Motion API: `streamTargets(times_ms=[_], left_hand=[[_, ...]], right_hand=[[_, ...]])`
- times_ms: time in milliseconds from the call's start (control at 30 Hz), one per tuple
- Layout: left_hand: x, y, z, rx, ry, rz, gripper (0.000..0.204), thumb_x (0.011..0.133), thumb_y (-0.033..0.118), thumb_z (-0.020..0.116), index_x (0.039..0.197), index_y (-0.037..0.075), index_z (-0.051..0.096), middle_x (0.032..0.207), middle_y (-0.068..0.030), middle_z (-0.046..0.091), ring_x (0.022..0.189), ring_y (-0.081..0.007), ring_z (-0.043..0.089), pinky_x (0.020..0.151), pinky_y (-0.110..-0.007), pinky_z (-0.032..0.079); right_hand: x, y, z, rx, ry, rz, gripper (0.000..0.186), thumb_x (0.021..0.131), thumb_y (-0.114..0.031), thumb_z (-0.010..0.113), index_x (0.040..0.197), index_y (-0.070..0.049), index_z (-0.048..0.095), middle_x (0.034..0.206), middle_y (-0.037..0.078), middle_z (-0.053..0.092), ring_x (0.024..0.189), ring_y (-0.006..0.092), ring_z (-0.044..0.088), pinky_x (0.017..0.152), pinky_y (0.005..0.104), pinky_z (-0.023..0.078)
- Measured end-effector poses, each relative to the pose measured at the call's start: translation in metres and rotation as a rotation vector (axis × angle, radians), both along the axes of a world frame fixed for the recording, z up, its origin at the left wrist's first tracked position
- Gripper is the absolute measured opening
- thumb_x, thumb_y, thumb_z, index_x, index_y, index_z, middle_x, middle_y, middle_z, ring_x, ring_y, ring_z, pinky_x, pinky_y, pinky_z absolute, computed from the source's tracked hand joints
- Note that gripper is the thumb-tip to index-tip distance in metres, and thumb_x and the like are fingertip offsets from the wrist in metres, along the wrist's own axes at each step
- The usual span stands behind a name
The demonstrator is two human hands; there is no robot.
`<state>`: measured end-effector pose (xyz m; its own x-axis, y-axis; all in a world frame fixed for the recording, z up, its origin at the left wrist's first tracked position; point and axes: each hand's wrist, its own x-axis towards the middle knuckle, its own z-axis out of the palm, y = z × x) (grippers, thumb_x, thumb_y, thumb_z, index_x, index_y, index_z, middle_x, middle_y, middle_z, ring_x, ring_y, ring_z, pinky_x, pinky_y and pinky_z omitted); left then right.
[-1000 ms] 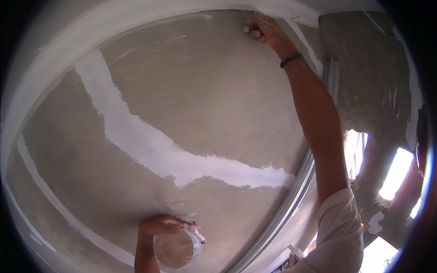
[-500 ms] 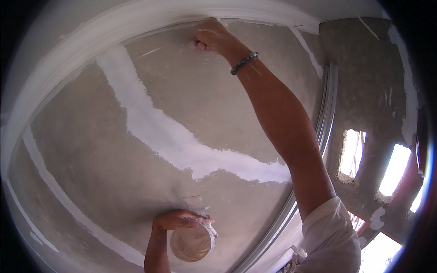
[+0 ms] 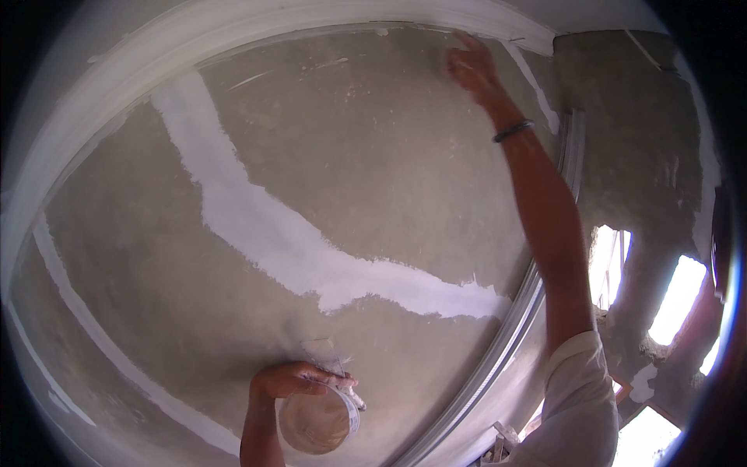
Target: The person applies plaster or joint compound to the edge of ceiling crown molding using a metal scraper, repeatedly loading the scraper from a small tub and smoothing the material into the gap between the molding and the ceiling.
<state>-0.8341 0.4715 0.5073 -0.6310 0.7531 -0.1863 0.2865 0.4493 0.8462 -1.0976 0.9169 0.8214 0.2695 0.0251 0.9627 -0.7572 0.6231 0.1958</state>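
Note:
My left hand (image 3: 299,379) grips a round tub (image 3: 315,422) by its rim, low in the view. Beige paste covers the inside of the tub. A putty knife (image 3: 327,355) with a broad blade is pinched in the same hand, its blade pointing up past the rim. High up, my right hand (image 3: 473,71) reaches to the joint between the grey wall (image 3: 373,156) and the white cornice (image 3: 311,17). One finger stretches to the cornice edge and the others bend; nothing shows in this hand, which is slightly smeared by motion.
A wide white filler band (image 3: 264,226) crosses the grey wall, with a narrower white strip (image 3: 93,319) at left. Long metal profiles (image 3: 498,350) lean along the right side. Beyond them, a wall has bright openings (image 3: 677,300).
My right hand has slid to the right along the cornice joint, and one finger now extends. The left hand, with tub and putty knife, has shifted slightly left and down in the view.

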Motion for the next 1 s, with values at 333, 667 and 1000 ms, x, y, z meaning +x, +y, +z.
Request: streamTargets(times_ms=[333, 667, 1000], left_hand=[[0.011, -0.005, -0.010, 0.059, -0.050, 0.062, 0.046, 0.090, 0.024, 0.056, 0.129, 0.000, 0.051, 0.136, -0.0101, 0.048, 0.132, -0.0212, 0.036, 0.110, -0.033, 0.021], [0.010, -0.002, -0.009, 0.086, -0.053, 0.064, 0.043, 0.090, 0.023, 0.056, 0.127, 0.000, 0.053, 0.135, -0.0099, 0.050, 0.131, -0.0210, 0.038, 0.110, -0.032, 0.022], [0.012, -0.004, -0.009, 0.081, -0.012, 0.034, 0.043, 0.091, 0.025, 0.055, 0.127, 0.002, 0.053, 0.134, -0.0095, 0.051, 0.130, -0.0206, 0.038, 0.109, -0.032, 0.023]], right_hand=[[0.006, 0.044, 0.028, -0.172, -0.752, 0.872, 0.012, 0.087, -0.016, 0.049, 0.086, -0.005, 0.055, 0.072, 0.001, 0.055, 0.049, 0.0032, 0.040, 0.038, 0.0167, 0.027], [0.005, -0.031, 0.066, -0.356, -0.725, 1.364, 0.009, 0.085, -0.005, 0.051, 0.078, 0.001, 0.051, 0.075, 0.010, 0.058, 0.047, 0.0072, 0.041, 0.035, 0.0184, 0.030], [0.130, -0.210, 0.061, -0.368, -0.560, 1.852, 0.014, 0.085, -0.008, 0.042, 0.073, -0.005, 0.048, 0.067, 0.010, 0.055, 0.043, 0.0119, 0.042, 0.031, 0.0232, 0.028]])
